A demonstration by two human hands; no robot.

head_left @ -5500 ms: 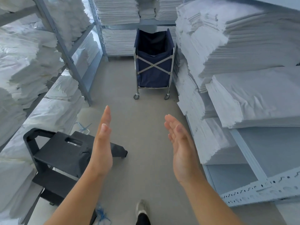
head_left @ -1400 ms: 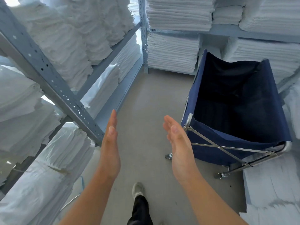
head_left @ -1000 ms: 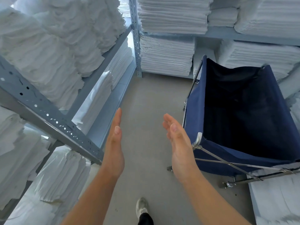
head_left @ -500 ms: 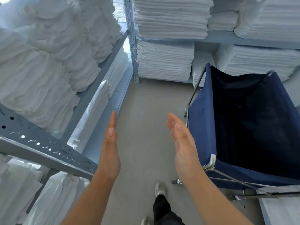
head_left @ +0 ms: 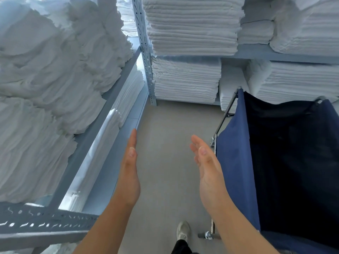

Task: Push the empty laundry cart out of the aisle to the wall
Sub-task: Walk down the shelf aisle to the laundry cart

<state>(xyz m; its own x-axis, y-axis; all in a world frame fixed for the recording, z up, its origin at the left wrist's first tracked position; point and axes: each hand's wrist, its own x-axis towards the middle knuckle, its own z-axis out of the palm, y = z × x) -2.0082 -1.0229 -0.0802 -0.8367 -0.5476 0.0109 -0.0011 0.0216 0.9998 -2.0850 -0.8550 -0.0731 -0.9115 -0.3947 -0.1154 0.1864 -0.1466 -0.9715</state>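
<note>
Hands filled the middle of the head view, both bare and raised over the grey floor (head_left: pixel 165 125) of a narrow aisle. The left hand (head_left: pixel 129 173) stood edge-on with its fingers straight and pressed side by side, palm turned inward, holding nothing. The right hand (head_left: pixel 207 171) faced it, fingers extended and slightly fanned, its grip likewise spread and empty. The two palms stood apart with bare floor showing between them.

The laundry cart (head_left: pixel 236 162) stood at the right of the aisle, just beside the right hand and forearm, though whether skin touched the fabric could not be told. Its navy cloth bag hung from a chrome frame, the dark interior showed no contents, and a small caster (head_left: pixel 208 235) sat on the floor near the lower corner. The cart's far end lay close to the back shelving (head_left: pixel 275 53), where folded white towels (head_left: pixel 190 26) were stacked in neat tiers on two levels.

On the left ran a grey perforated metal rack (head_left: pixel 45 219) loaded with rougher heaps of white linen (head_left: pixel 55 70). A light shoe (head_left: pixel 183 230) and a dark trouser leg showed at the bottom edge between the forearms.

No brand, label or readable writing appeared on the cart, the rack or the linen.
</note>
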